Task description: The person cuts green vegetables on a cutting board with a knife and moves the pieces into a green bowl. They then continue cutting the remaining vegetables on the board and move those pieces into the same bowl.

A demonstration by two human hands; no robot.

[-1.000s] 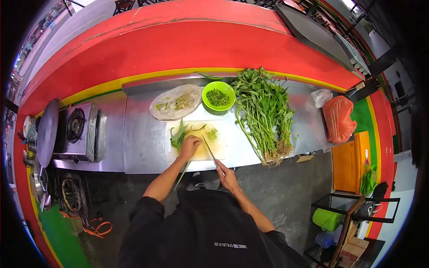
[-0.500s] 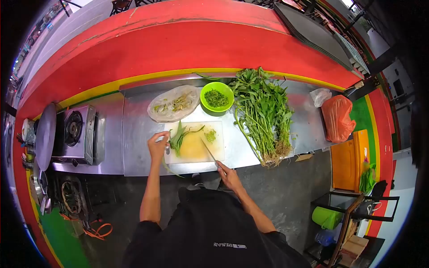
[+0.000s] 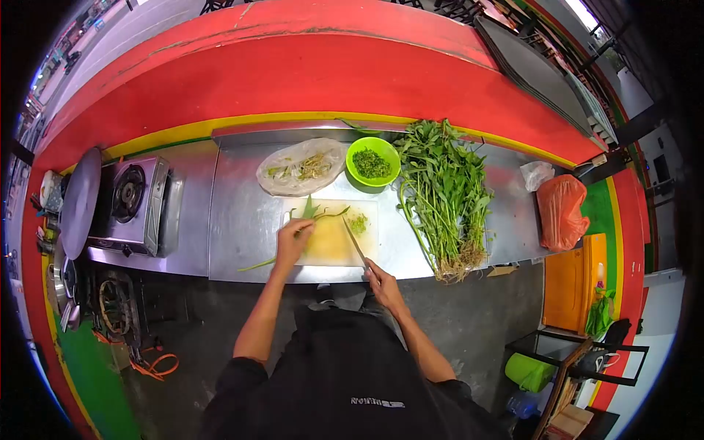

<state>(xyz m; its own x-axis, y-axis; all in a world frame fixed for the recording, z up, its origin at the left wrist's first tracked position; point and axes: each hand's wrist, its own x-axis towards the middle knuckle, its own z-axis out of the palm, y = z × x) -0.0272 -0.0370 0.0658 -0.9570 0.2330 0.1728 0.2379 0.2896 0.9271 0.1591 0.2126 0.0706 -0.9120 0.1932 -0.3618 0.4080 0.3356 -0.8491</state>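
Observation:
My left hand (image 3: 295, 238) is over the left part of the white cutting board (image 3: 339, 254), its fingers closed around a leafy green stalk (image 3: 330, 213). The stem end sticks out past the board toward the lower left, and the leaf tips point up and right. In my right hand (image 3: 384, 286) is a kitchen knife (image 3: 356, 243), its blade pointing up and left over the board, close to the stalk's tip. Small chopped green bits (image 3: 358, 223) lie just right of the blade.
Behind the board stand a lime-green bowl (image 3: 397, 167) of chopped greens and a clear plastic bag (image 3: 275, 165) with trimmings. A big bunch of rooted greens (image 3: 444, 198) lies to the right. Further out are a red plastic bag (image 3: 562, 213) and, leftward, a gas stove (image 3: 150, 209).
My left hand has moved right, from the board's left edge to over the board, gathering the leafy stalk. The knife stays near the chopped bits. The whole view has shifted slightly.

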